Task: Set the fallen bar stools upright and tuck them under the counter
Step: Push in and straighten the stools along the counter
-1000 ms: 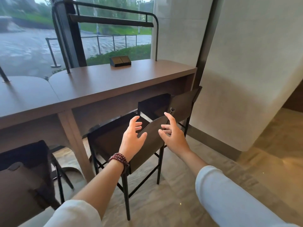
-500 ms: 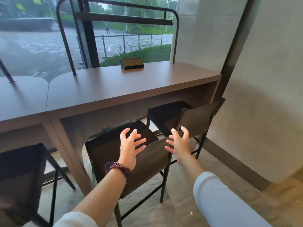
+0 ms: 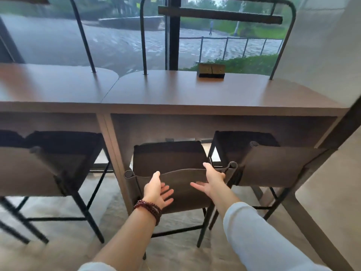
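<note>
Hovering at upright stool backrest (image 3: 181,181), left hand (image 3: 156,190), right hand (image 3: 212,182)

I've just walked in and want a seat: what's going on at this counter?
A person faces the counter with both hands at the backrest of the middle stool. The left hand and right hand are open, fingers spread against the backrest and thumbs at its top edge, as if pushing. That stool stands upright, its seat partly under the counter. The left stool and right stool are upright too. No fallen stool is in view.
</note>
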